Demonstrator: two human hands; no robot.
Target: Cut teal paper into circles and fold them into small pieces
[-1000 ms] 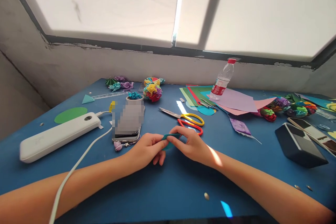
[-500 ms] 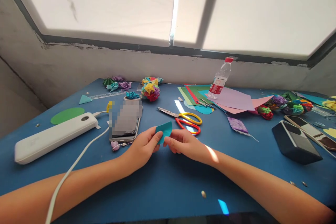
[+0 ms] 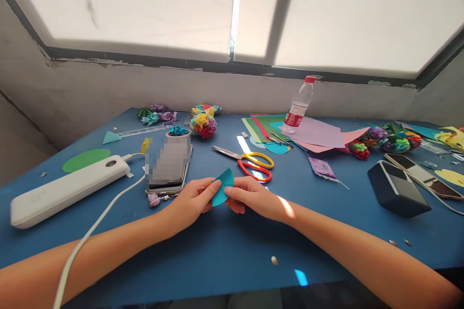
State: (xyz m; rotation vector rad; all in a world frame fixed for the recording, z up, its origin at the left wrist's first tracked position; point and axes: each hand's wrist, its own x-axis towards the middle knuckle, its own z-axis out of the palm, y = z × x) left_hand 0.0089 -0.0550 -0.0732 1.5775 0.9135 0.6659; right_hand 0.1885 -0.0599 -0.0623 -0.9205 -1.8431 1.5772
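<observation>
A small folded piece of teal paper stands upright between my two hands over the blue table. My left hand pinches its left edge with thumb and fingers. Its right side is pinched by my right hand. Just beyond my hands lie scissors with yellow and red handles. A phone lies to the left of my left hand.
A white power bank with a cable lies at the left. Paper flower balls sit at the back. Coloured paper sheets and a water bottle are at the back right. A dark box sits right.
The teal paper lay flat and mostly hidden between my fingers one second ago. It has since been lifted and turned upright, showing a pointed fan shape. Both hands stay pinched on it.
</observation>
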